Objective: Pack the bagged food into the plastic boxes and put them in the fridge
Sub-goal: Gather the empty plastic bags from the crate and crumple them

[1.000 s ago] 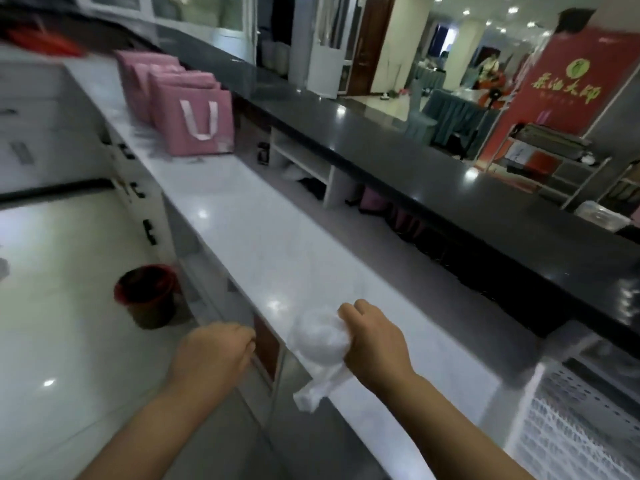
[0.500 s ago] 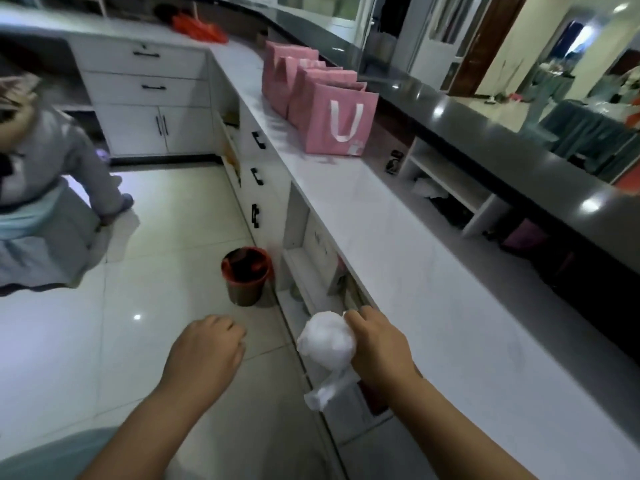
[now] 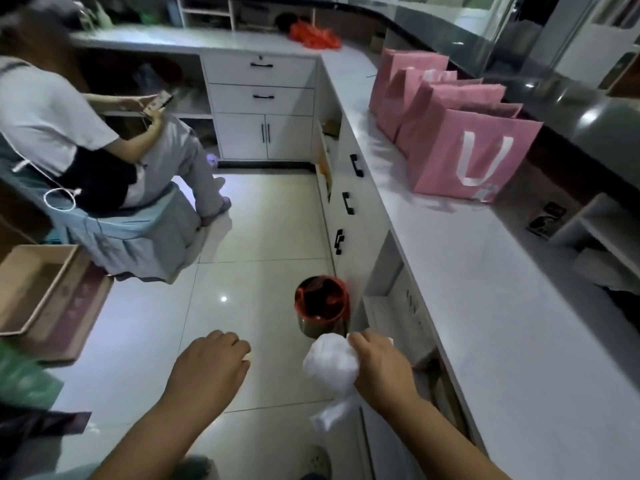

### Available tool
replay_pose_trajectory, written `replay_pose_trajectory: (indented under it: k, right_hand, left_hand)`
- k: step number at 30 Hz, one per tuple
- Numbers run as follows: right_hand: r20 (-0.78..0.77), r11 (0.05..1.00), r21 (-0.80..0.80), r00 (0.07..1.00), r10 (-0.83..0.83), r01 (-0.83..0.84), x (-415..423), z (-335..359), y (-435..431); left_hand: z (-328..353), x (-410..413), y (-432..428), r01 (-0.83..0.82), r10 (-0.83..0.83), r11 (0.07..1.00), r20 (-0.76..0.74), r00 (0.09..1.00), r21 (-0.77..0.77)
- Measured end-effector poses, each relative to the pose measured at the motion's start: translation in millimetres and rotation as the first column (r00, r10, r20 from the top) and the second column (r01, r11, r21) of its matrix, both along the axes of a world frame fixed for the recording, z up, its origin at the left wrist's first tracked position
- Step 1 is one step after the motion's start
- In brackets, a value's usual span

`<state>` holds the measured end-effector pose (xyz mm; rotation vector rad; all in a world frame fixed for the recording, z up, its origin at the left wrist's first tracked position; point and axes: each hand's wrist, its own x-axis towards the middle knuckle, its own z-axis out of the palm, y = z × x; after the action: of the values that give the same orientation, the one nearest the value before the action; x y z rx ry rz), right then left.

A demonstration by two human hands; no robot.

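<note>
Right hand (image 3: 377, 368) has the bagged food (image 3: 330, 367), a round white lump in thin plastic. The fingers are curled round its side and the twisted tail of the bag dangles below. It's held up in the air over the floor, just on the near side of the red bin (image 3: 322, 303), not touching anything else.

Left hand (image 3: 207, 370) is out in front too, off to the left of the bin, fingers loosely curled with nothing in them.

The long white table (image 3: 485, 271) runs along the right of the bin, with black-handled drawers (image 3: 349, 202) in its front just behind the bin. Further back from the bin, a row of pink paper bags (image 3: 467, 150) stands on the table, the nearest showing a white U-shaped handle. Way past the bin, at the table's corner, sits an orange bag (image 3: 311, 36).

Back and left of the bin, a person (image 3: 52, 116) sits holding a phone (image 3: 160, 100). Far left of the bin is a cardboard tray (image 3: 41, 289).
</note>
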<state>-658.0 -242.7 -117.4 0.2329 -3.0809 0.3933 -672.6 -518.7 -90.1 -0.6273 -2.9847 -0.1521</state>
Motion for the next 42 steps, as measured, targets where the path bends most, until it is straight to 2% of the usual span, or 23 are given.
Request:
replay_pose_trajectory:
  k: [5, 10, 15, 17, 21, 25, 29, 31, 34, 36, 38, 42]
  right_hand:
    - [0.05, 1.0, 0.018, 0.999, 0.012, -0.013, -101.1, -7.1, 12.9]
    - [0.11, 0.999, 0.016, 0.993, 0.037, -0.039, -158.4, -26.1, 15.2]
    - [0.152, 0.999, 0.003, 0.988, -0.038, 0.038, -224.9, -41.5, 15.7]
    - [0.159, 0.994, -0.003, 0.981, -0.11, 0.112, -244.1, -48.0, 15.3]
    - [0.143, 0.969, 0.047, 0.958, -0.247, 0.243, -289.5, -58.0, 7.0]
    - [0.161, 0.937, 0.097, 0.924, -0.347, 0.335, -348.5, -85.1, -4.8]
    - [0.299, 0.906, 0.048, 0.859, -0.415, 0.421, -390.5, -145.6, -7.6]
    - [0.429, 0.891, 0.038, 0.798, -0.423, 0.452, -411.8, -171.4, -4.6]
    - [0.417, 0.862, 0.104, 0.765, -0.49, 0.496, -440.2, -220.5, 2.8]
    - [0.433, 0.825, 0.072, 0.727, -0.533, 0.561, -450.8, -253.6, 4.2]
    - [0.382, 0.839, 0.066, 0.763, -0.521, 0.54, -461.0, -299.3, 5.7]
    - [0.479, 0.814, 0.136, 0.682, -0.553, 0.564, -483.2, -392.8, 13.6]
  left_hand:
    - [4.6, -93.0, 17.6, -0.032, 0.033, 0.999, -0.068, 0.997, 0.005]
    - [-20.5, -139.4, 19.3, -0.055, 0.056, 0.998, 0.053, 0.997, -0.029]
    - [-45.7, -213.5, 16.3, -0.073, 0.074, 0.997, 0.132, 0.988, -0.01]
    - [-57.0, -246.5, 17.1, 0.006, -0.008, 1.0, 0.123, 0.992, 0.014]
    - [-72.4, -326.9, 16.2, 0.17, -0.162, 0.985, 0.148, 0.976, -0.043]
    - [-99.2, -400.9, 12.7, 0.301, -0.279, 0.951, 0.23, 0.932, -0.067]
    - [-145.2, -461.3, 20.3, 0.404, -0.368, 0.912, 0.299, 0.881, -0.069]
    - [-177.1, -485.8, 30.4, 0.431, -0.389, 0.899, 0.323, 0.863, -0.069]
    - [-233.6, -510.2, 52.7, 0.459, -0.401, 0.886, 0.392, 0.828, -0.063]
    - [-278.1, -515.9, 67.1, 0.476, -0.412, 0.878, 0.429, 0.804, -0.05]
    - [-330.7, -518.7, 81.6, 0.492, -0.42, 0.869, 0.455, 0.785, -0.047]
    - [-420.5, -531.7, 109.5, 0.49, -0.426, 0.871, 0.462, 0.778, -0.022]
